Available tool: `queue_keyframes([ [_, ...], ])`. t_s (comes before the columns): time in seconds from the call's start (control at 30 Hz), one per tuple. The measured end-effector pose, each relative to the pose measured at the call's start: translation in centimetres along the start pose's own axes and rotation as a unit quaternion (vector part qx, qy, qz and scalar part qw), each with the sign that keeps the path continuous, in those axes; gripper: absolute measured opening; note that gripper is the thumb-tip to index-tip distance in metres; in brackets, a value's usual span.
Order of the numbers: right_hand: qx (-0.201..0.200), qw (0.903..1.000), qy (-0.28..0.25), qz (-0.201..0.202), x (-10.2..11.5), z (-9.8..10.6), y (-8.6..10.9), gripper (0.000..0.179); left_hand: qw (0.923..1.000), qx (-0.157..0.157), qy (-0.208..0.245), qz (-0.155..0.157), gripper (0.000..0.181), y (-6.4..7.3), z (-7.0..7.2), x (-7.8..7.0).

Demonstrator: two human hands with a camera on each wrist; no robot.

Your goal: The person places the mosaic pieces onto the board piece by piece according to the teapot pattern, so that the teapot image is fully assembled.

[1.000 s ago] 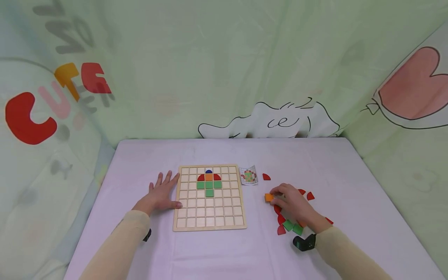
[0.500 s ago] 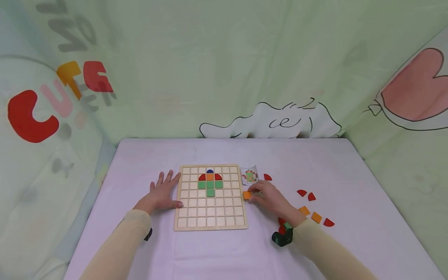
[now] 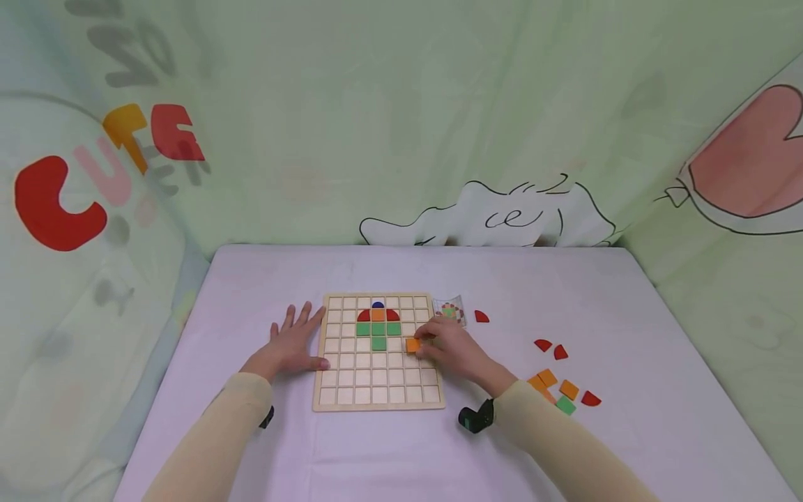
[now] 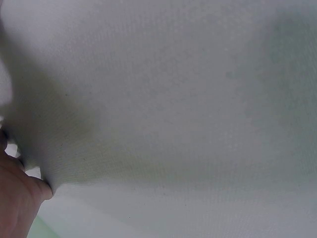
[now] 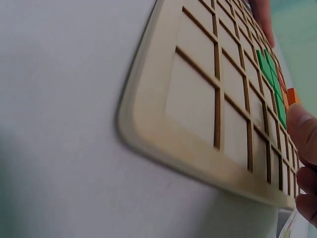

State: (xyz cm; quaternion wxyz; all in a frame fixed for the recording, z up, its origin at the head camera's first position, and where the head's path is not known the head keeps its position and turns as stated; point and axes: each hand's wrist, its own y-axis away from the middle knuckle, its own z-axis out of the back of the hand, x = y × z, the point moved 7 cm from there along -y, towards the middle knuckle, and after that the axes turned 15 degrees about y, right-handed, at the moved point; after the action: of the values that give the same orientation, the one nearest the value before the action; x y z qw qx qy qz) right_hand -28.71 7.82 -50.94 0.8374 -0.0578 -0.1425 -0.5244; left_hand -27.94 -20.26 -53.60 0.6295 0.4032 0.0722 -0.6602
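My right hand [image 3: 456, 351] pinches an orange square tile [image 3: 412, 346] over the wooden grid board [image 3: 379, 408], right of its middle. In the right wrist view the thumb [image 5: 303, 124] presses on the orange tile [image 5: 292, 96]. My left hand [image 3: 291, 348] lies at the board's left edge, fingers spread, with thumb and index finger touching the frame. Set in the grid are several green squares [image 3: 379, 343], an orange square [image 3: 378, 315], two red quarter-circles [image 3: 364, 316] and a blue piece [image 3: 378, 305]. The left wrist view shows mostly pale cloth beside the left hand [image 4: 20, 198].
A small pattern card [image 3: 456, 305] lies by the board's upper right corner, partly behind my right hand. To the right are loose orange squares [image 3: 569, 389], a green square [image 3: 565, 405] and several red quarter-circles [image 3: 591, 399]. My right forearm covers part of that area.
My right hand has carried the orange tile leftward from the loose pieces, across the board's right edge, to above the grid. The left hand has stayed at the left edge.
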Motion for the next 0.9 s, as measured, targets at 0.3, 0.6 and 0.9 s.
queue_keyframes([
  [0.3, 0.009, 0.9994, -0.032, -0.003, 2.0, -0.7, -1.3, 0.021, 1.0000, 0.001, 0.000, -0.003, 0.112, -0.1, 0.0, -0.1],
  [0.6, 0.017, 0.9996, -0.024, 0.003, 4.2, -1.6, -2.8, 0.024, 1.0000, 0.005, -0.001, 0.004, 0.112, -0.2, 0.0, 0.1],
  [0.9, 0.018, 0.9997, 0.000, 0.019, 6.4, -1.9, -3.7, 0.025, 1.0000, 0.003, 0.002, 0.007, 0.113, -0.2, 0.0, 0.0],
])
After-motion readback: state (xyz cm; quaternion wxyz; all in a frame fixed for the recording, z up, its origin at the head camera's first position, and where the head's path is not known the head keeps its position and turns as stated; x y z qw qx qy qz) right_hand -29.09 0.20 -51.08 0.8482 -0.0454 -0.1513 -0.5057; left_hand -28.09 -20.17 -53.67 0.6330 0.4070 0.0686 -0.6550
